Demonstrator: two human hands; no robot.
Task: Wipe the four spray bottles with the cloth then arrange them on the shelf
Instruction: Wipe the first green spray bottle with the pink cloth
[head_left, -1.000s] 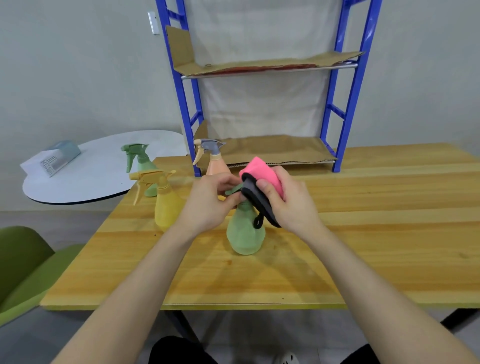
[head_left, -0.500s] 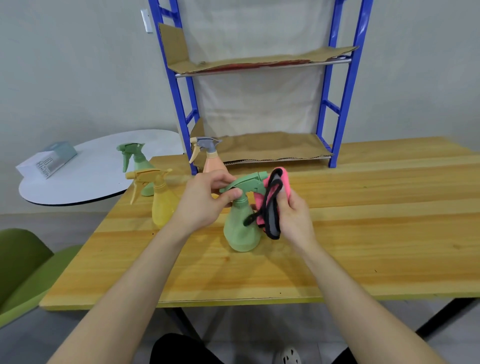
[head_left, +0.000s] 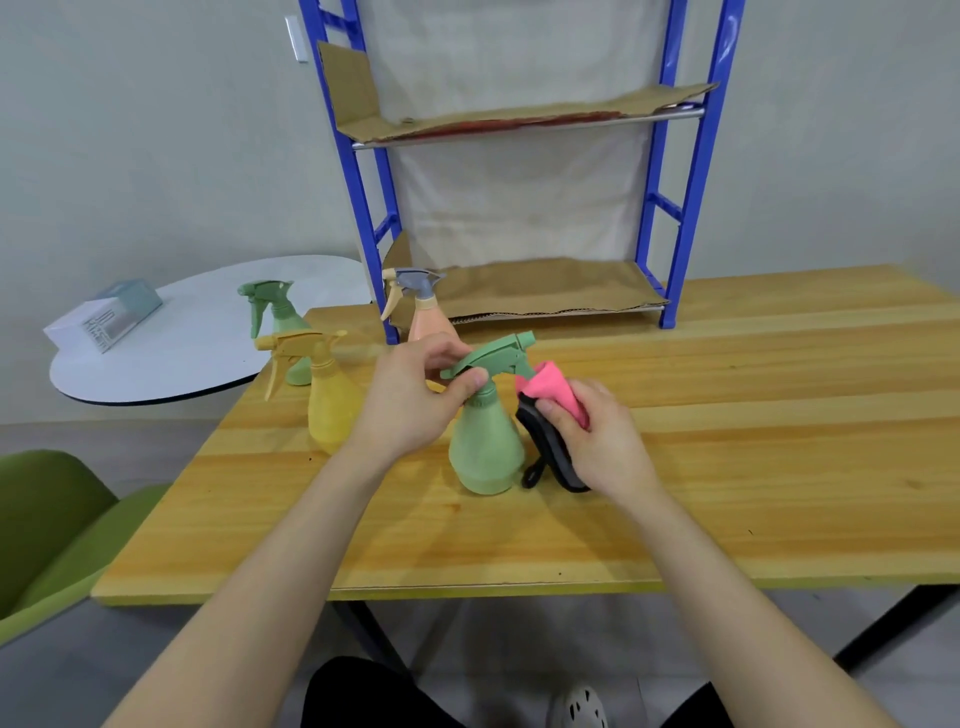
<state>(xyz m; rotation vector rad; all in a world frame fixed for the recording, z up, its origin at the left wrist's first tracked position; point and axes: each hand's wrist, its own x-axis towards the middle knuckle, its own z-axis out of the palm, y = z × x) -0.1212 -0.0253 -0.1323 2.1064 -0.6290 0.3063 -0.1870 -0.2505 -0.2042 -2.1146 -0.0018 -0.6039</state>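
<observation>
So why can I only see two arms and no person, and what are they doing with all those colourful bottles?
The camera sits on the person's head and looks down, so you see what they see: their own two arms reaching out over a wooden table.

The left hand pinches the trigger top of a green spray bottle standing on the table, to keep it steady. The right hand holds a pink and black cloth against the bottle's neck, wiping it.

Three more bottles wait behind: a yellow bottle, a second green bottle behind it, and a peach bottle with a grey top. At the back stands a blue shelf lined with cardboard; no bottle is on it yet. A white round table with a small box stands to the left.
</observation>
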